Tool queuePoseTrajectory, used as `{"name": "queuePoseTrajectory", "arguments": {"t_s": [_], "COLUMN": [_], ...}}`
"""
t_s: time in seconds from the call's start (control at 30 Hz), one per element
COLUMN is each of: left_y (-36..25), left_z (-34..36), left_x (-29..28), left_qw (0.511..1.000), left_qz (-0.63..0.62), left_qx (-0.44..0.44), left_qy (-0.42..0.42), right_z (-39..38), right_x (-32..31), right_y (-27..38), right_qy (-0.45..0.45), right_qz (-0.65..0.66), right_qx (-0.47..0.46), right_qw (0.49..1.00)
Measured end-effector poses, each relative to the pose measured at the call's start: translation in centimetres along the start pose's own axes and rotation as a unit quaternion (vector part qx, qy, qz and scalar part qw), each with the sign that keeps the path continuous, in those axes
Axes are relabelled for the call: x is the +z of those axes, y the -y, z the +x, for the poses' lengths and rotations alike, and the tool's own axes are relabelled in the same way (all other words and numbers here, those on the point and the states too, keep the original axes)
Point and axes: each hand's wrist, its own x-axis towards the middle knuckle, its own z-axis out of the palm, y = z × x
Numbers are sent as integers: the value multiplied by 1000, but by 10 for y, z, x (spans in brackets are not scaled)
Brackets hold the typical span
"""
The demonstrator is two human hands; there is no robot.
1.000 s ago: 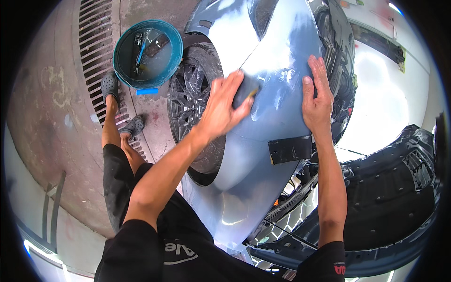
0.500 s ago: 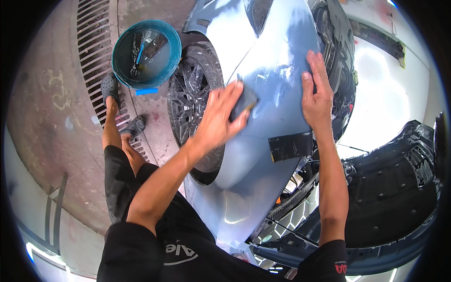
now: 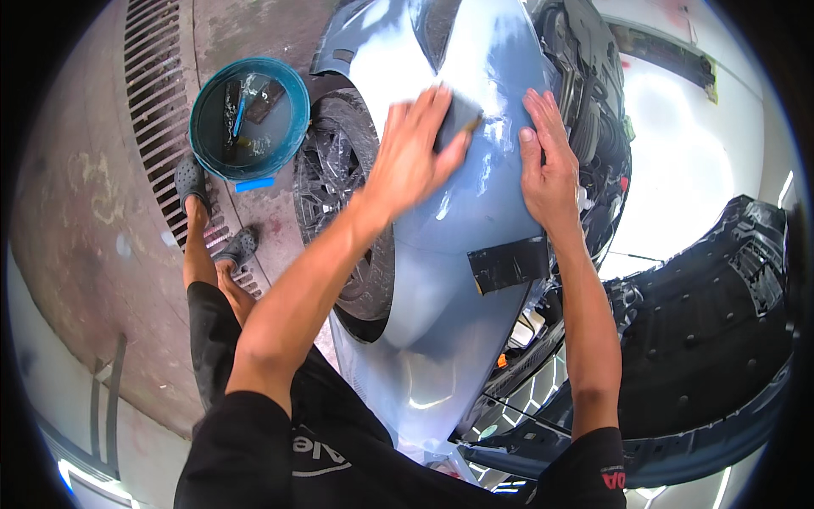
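Note:
The grey-blue car fender (image 3: 424, 293), with pale sanded patches and white wet streaks, lies in front of me. My left hand (image 3: 409, 153) is closed on a dark grey sanding pad (image 3: 460, 112), pressed against the panel above the wheel arch. Part of the pad is hidden under the fingers. My right hand (image 3: 549, 165) rests flat along the fender's right edge, fingers stretched out and holding nothing. Between my forearms, a black taped-down sheet (image 3: 509, 265) sticks to the panel near that edge.
Left of the wheel (image 3: 343, 195) stands a teal bucket (image 3: 301, 114) of cloudy water with a blue-handled tool and dark pieces inside. A floor grate (image 3: 153, 102) runs beside it. The open engine bay (image 3: 585, 85) borders the fender's right; a raised black hood (image 3: 704, 339) is at lower right.
My left hand has slid the sanding pad forward along the fender. My right hand stays flat on the edge. The whole view has shifted slightly.

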Motion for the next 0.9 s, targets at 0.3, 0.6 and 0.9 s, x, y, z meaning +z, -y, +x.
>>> {"name": "queuePoseTrajectory", "arguments": {"t_s": [0.3,0.6,0.9], "left_y": [-27,-32,-18], "left_z": [-59,-67,83], "left_x": [11,18,29], "left_qw": [999,996,996], "left_qz": [47,74,83], "left_qx": [15,52,20], "left_qy": [7,17,-41], "right_z": [-6,-7,3], "right_x": [-3,-5,1], "right_y": [-7,-11,-7], "right_qy": [-12,-22,-30], "right_qz": [3,34,50], "right_qx": [-3,11,-14], "right_qw": [1000,999,998]}}
